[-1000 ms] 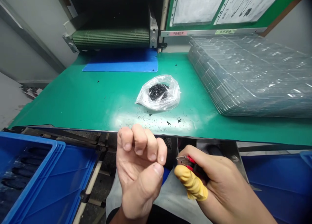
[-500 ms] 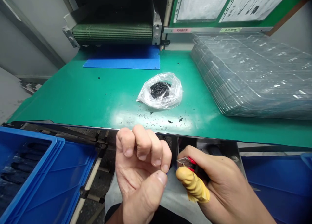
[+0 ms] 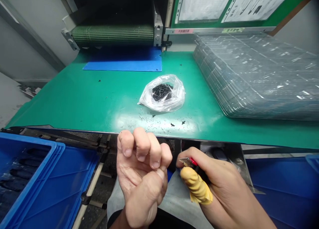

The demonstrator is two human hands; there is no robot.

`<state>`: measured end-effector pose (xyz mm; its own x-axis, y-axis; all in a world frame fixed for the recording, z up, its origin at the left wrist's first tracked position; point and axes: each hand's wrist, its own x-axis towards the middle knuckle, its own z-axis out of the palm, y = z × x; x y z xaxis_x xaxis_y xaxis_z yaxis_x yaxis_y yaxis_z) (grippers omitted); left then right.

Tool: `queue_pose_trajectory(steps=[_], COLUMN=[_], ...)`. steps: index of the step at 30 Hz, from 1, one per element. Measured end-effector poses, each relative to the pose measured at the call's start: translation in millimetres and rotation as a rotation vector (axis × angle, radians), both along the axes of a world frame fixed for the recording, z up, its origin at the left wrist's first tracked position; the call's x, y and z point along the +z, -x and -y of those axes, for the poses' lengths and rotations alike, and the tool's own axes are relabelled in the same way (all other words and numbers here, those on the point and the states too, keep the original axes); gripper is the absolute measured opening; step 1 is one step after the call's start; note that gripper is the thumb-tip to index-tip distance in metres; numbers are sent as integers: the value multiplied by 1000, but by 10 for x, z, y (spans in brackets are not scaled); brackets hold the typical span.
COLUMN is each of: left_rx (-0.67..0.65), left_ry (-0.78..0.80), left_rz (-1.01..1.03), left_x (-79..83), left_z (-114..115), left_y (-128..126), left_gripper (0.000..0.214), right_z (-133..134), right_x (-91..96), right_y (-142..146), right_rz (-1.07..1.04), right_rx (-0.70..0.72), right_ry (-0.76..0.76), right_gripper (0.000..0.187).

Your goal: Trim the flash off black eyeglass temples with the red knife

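Note:
My left hand (image 3: 142, 179) is turned palm toward me, its fingers curled and the thumb pressed against the fingers at the little-finger side. Nothing shows in the palm. My right hand (image 3: 216, 182) is closed around a small tool (image 3: 190, 162) with a metal tip and red and dark parts; most of it is hidden in the grip. Its thumb wears a wrinkled yellow finger cot (image 3: 195, 186). Beyond both hands, a clear plastic bag (image 3: 174, 101) stands open on the green tabletop (image 3: 119, 93), with black scraps (image 3: 161, 92) inside.
Small black trimmings (image 3: 172, 124) lie near the table's front edge. Stacked clear trays (image 3: 249, 79) occupy the right side. At the back are a green-belted roller (image 3: 114, 36) and a blue sheet (image 3: 124, 61). Blue crates (image 3: 67, 186) stand at lower left, another blue bin (image 3: 281, 186) at lower right.
My left thumb has slid inward across the fingers, away from the little finger's tip. My right hand has shifted slightly left with the tool, whose tip has turned a little.

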<state>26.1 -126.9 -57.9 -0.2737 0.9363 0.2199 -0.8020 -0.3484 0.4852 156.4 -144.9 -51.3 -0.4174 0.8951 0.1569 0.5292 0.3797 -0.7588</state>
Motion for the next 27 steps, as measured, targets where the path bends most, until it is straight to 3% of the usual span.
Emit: queue_pose_trajectory(steps=[6, 10, 15, 27], left_rx=[41, -19, -70, -31], left_ry=[60, 72, 30, 39], left_rz=[29, 73, 150, 1], left_x=[-12, -13, -20, 23], left_z=[1, 1, 24, 58], left_y=[7, 8, -26, -27], left_gripper=[41, 40, 38, 43], right_z=[13, 45, 80, 116], right_x=[-31, -14, 32, -18], right_y=[4, -18, 18, 39], right_rz=[-24, -24, 149, 111], right_rx=[-11, -30, -35, -39], right_ry=[-32, -153, -310, -391], right_gripper=[13, 13, 22, 15])
